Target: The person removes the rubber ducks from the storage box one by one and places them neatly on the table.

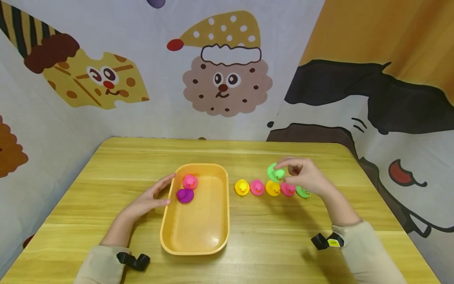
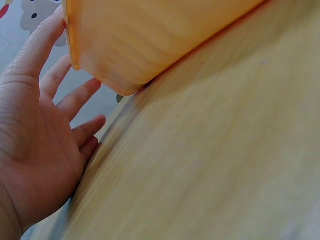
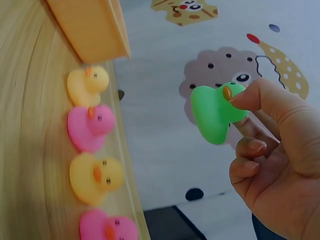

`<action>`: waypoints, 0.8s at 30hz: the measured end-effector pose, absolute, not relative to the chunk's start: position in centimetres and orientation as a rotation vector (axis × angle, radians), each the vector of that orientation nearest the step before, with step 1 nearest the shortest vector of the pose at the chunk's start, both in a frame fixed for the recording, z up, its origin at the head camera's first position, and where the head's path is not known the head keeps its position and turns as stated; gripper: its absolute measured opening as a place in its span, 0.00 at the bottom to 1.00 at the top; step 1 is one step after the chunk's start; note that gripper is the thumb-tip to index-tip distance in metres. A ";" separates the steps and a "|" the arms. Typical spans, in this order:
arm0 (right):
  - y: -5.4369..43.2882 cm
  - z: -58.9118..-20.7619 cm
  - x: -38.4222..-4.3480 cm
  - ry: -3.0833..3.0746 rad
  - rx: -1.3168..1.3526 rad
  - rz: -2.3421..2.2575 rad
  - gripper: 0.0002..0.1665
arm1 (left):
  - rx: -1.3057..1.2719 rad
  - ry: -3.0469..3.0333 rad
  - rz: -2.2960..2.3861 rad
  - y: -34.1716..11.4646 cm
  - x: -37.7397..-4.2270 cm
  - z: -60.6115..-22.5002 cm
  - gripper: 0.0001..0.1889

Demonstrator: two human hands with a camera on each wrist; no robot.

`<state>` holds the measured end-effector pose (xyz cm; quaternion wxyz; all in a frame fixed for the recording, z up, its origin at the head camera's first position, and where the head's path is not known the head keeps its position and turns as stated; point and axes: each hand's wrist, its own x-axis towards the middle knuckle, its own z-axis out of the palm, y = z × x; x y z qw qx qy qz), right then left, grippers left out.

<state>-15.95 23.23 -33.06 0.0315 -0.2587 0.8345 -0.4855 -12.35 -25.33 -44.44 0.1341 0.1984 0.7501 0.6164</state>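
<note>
My right hand (image 1: 307, 176) pinches a green rubber duck (image 3: 212, 112) between thumb and fingers, raised above a row of ducks. That row runs left to right: a yellow duck (image 1: 242, 187), a pink duck (image 1: 257, 187), another yellow duck (image 1: 272, 188), another pink duck (image 1: 288, 189) and a second green duck (image 1: 303, 192), partly covered by the hand. Against the left side of an orange plastic tray (image 1: 193, 249) rests my left hand (image 1: 147, 200), its thumb and fingers spread and touching the rim. Inside the tray, a pink duck (image 1: 190, 182) sits beside a purple duck (image 1: 185, 195).
Everything stands on a wooden table (image 1: 106, 173) with rounded far corners. Behind it hangs a white cloth (image 1: 156, 122) printed with cartoon figures. Each wrist carries a small black camera, such as the one on the right sleeve (image 1: 320, 241).
</note>
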 end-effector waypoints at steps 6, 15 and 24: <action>25.3 -33.4 -16.2 2.596 -0.813 -1.476 0.20 | 0.583 2.167 1.795 -25.3 -12.4 -44.5 0.40; 28.6 -33.9 -15.8 2.665 -0.750 -1.445 0.18 | 0.571 2.171 1.790 -25.2 -12.4 -44.4 0.40; 31.8 -34.3 -15.4 2.691 -0.695 -1.435 0.18 | 0.568 2.179 1.781 -25.3 -12.4 -44.4 0.39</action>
